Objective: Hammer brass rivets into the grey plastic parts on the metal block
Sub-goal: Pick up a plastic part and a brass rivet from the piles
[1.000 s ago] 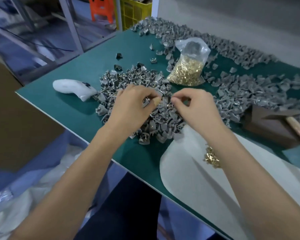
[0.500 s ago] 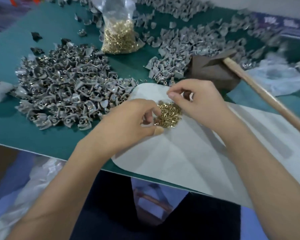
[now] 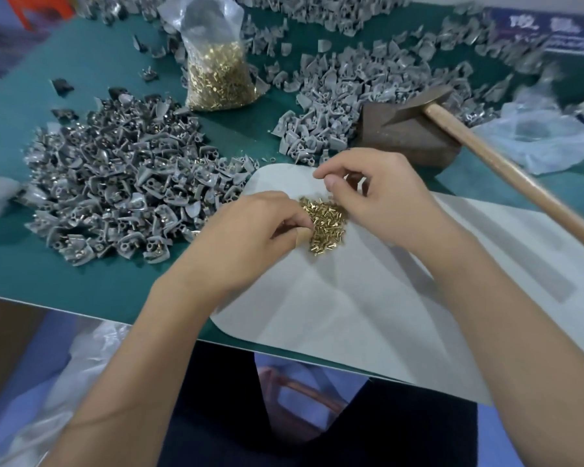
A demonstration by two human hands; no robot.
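Observation:
A small pile of brass rivets point(image 3: 327, 224) lies on a white sheet point(image 3: 351, 305). My left hand point(image 3: 250, 241) rests at the pile's left edge, fingers curled round a grey plastic part that is mostly hidden. My right hand point(image 3: 381, 200) hovers over the pile's far edge, thumb and forefinger pinched on what seems to be a single rivet, too small to see clearly. The brown metal block point(image 3: 408, 133) stands behind my right hand with nothing on its top. A hammer point(image 3: 520, 176) leans on the block, its wooden handle running out to the right.
A heap of grey parts with rivets in them point(image 3: 115, 187) lies on the green table point(image 3: 108, 284) at left. Plain grey parts point(image 3: 344, 92) spread across the back. A clear bag of rivets point(image 3: 220, 79) stands behind. Crumpled plastic point(image 3: 547, 139) lies at right.
Both hands moved from the left heap of grey parts to the rivet pile on the white sheet. My view swung right and down with them.

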